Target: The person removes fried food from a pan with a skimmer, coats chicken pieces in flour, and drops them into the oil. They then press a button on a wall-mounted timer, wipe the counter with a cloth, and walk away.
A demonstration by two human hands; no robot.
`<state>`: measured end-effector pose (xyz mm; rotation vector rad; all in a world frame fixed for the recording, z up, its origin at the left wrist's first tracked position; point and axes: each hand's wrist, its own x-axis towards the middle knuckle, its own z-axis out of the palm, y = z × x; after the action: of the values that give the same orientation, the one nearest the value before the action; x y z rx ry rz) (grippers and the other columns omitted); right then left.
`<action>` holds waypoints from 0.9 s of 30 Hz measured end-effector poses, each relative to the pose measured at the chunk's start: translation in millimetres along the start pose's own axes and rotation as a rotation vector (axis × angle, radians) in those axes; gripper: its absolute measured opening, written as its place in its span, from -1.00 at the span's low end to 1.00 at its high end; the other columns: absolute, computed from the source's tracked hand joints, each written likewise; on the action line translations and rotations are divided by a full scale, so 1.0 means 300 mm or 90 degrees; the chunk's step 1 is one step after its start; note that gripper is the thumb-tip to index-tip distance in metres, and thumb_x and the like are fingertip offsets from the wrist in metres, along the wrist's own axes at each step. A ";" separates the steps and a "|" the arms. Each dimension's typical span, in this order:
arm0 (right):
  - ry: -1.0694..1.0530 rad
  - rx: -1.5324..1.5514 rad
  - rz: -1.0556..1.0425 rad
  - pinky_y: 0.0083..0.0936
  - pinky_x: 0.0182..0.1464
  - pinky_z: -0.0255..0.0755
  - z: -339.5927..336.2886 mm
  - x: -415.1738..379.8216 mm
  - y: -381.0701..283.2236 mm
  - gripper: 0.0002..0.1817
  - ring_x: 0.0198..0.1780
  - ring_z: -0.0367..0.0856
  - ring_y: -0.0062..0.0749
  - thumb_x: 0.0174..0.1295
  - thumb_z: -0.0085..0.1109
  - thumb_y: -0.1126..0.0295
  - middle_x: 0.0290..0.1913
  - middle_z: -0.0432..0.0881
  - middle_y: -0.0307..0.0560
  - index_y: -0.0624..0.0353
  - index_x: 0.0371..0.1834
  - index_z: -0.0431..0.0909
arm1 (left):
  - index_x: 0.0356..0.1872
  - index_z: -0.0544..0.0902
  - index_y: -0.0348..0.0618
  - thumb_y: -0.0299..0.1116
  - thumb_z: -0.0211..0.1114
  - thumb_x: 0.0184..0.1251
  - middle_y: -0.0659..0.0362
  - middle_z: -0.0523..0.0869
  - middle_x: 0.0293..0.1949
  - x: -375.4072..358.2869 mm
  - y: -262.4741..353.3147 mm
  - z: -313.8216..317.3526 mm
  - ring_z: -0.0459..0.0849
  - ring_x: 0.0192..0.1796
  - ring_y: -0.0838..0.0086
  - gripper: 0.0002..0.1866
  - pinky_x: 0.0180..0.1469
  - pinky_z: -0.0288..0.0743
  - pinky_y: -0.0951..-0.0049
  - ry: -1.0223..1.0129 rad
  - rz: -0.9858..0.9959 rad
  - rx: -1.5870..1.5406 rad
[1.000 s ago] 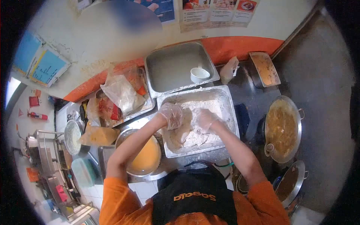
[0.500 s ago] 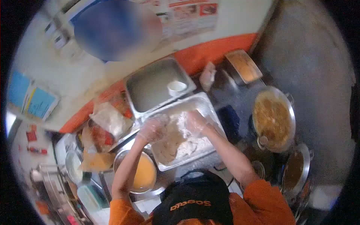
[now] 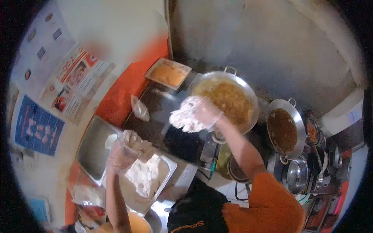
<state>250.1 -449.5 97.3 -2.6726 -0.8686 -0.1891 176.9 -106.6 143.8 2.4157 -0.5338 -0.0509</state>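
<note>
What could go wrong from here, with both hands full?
The right hand holds a floured clump beside the big pan; dropping it in fast might splash the foamy oil. Loose flour could fall on the dark counter. The left hand's coated piece might slip.

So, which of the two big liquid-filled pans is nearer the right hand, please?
The larger one, with lighter, foamy contents: the right hand overlaps its edge in view. The other pan, darker brown inside, is farther.
</note>
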 end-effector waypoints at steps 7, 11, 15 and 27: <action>-0.192 -0.216 0.198 -0.22 -0.10 0.53 -0.087 -0.101 0.506 -0.77 -0.23 0.69 -0.15 0.12 0.07 0.40 -0.26 0.71 0.08 0.16 -0.26 0.71 | -0.18 0.58 -0.19 -0.18 0.47 -0.03 -0.04 0.70 -0.24 0.646 -0.029 0.521 0.69 -0.16 0.06 -0.57 -0.10 0.57 0.21 -0.042 0.147 0.138; -0.299 -0.318 0.235 -0.31 -0.13 0.54 0.151 -0.109 0.875 -0.81 -0.23 0.66 -0.27 0.17 0.05 0.48 -0.24 0.69 0.12 0.21 -0.37 0.70 | -0.18 0.60 -0.23 -0.08 0.49 -0.06 -0.09 0.72 -0.25 0.895 0.159 0.747 0.70 -0.16 0.02 -0.50 -0.11 0.59 0.20 -0.008 0.036 -0.095; -0.175 -0.327 0.222 -0.33 -0.11 0.56 0.306 -0.112 1.019 -0.83 -0.16 0.68 -0.24 0.19 0.10 0.45 -0.25 0.69 0.15 0.24 -0.32 0.70 | -0.14 0.62 -0.25 0.01 0.48 -0.06 -0.12 0.73 -0.24 1.068 0.200 0.971 0.71 -0.13 0.00 -0.43 -0.08 0.60 0.18 -0.006 -0.013 -0.129; -0.156 -0.158 0.385 -0.14 -0.06 0.55 0.033 -0.237 0.865 -0.77 -0.18 0.70 -0.01 0.21 0.12 0.24 -0.29 0.70 0.14 0.13 -0.27 0.67 | -0.20 0.63 -0.12 -0.07 0.22 0.26 -0.07 0.70 -0.23 1.064 0.136 1.193 0.69 -0.14 0.01 -0.68 -0.09 0.57 0.05 -0.007 0.114 0.125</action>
<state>346.5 -683.1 4.0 -3.0926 -0.0617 0.1889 393.9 -472.6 -81.1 2.5467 -0.7912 0.0694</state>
